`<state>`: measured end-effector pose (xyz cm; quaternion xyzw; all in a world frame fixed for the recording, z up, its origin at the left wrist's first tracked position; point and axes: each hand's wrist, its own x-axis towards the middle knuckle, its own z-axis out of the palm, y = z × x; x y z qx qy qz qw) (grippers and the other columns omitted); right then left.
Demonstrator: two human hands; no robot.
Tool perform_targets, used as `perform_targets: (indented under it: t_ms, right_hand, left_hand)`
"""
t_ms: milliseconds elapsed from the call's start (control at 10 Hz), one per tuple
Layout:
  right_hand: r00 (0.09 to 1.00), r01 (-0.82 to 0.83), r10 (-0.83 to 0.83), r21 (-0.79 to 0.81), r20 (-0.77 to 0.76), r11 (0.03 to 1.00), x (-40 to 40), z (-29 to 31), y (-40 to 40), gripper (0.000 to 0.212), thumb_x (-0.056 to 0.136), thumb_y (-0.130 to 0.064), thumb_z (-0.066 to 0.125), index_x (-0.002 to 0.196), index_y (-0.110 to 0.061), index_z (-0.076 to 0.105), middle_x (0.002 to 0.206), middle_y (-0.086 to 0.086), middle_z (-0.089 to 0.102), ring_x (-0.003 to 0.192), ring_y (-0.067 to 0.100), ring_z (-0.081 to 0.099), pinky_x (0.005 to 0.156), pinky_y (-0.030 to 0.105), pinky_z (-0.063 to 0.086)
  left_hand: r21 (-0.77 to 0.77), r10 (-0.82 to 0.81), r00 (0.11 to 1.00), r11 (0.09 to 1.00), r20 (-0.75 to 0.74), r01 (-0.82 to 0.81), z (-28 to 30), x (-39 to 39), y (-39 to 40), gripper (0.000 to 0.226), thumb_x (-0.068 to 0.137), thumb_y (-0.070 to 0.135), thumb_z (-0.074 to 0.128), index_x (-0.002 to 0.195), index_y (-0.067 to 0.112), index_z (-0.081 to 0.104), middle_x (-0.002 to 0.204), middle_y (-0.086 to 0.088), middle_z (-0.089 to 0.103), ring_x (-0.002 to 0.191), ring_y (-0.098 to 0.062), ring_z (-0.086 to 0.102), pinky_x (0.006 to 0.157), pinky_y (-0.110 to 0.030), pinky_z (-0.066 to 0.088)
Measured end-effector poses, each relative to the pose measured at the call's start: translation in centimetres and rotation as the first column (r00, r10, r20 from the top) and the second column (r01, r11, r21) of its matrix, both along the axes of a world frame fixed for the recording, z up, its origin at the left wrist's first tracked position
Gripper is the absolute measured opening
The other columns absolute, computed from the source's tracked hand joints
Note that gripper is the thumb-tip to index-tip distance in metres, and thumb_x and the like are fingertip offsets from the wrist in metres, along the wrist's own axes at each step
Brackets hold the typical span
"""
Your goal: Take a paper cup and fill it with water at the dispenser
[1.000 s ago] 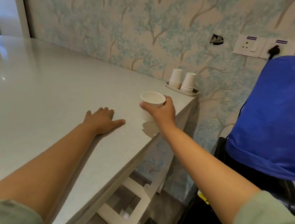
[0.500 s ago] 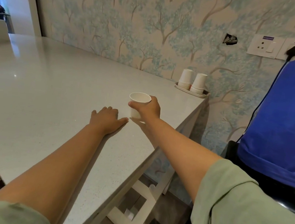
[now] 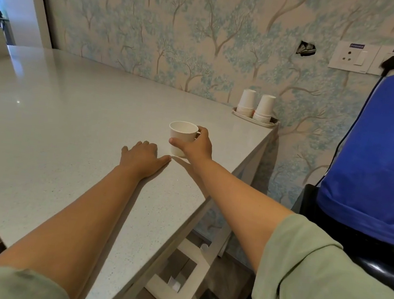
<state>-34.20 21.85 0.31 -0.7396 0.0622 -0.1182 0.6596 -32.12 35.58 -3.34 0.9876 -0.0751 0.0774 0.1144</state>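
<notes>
A white paper cup [image 3: 181, 133] stands upright on the grey countertop [image 3: 70, 121], its mouth open upward. My right hand [image 3: 195, 146] is wrapped around the cup's right side, thumb in front and fingers behind. My left hand [image 3: 141, 158] lies flat, palm down, on the counter just left of the cup, fingers spread. The water dispenser [image 3: 378, 156] stands to the right of the counter, its bottle under a blue cover over a black body. I cannot see into the cup.
Two stacks of upside-down paper cups [image 3: 256, 105] sit in a small tray [image 3: 255, 120] at the counter's far right corner by the wallpapered wall. Wall sockets [image 3: 353, 56] with a black plug are above the dispenser. The counter's right edge drops to a white frame [image 3: 191, 268].
My right hand has carried the cup leftward from the counter's right edge and set it down beside my left hand, which has stayed flat on the counter.
</notes>
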Motion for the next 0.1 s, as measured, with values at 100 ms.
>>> perform_targets:
  t_ms: [100]
  right_hand:
    - [0.999,0.047,-0.045,-0.102,0.025,0.994,-0.31,-0.23,-0.12,0.088,0.068,-0.023,0.084,0.14,-0.012,0.034,0.141,0.009,0.046,0.127,0.027,0.047,0.099,0.033,0.046]
  left_hand:
    - [-0.037,0.025,1.0,0.999,0.002,-0.025,-0.1,0.32,-0.05,0.053,0.092,0.056,0.039,0.111,0.009,0.055,0.12,-0.011,0.059,0.115,-0.03,0.051,0.104,-0.054,0.032]
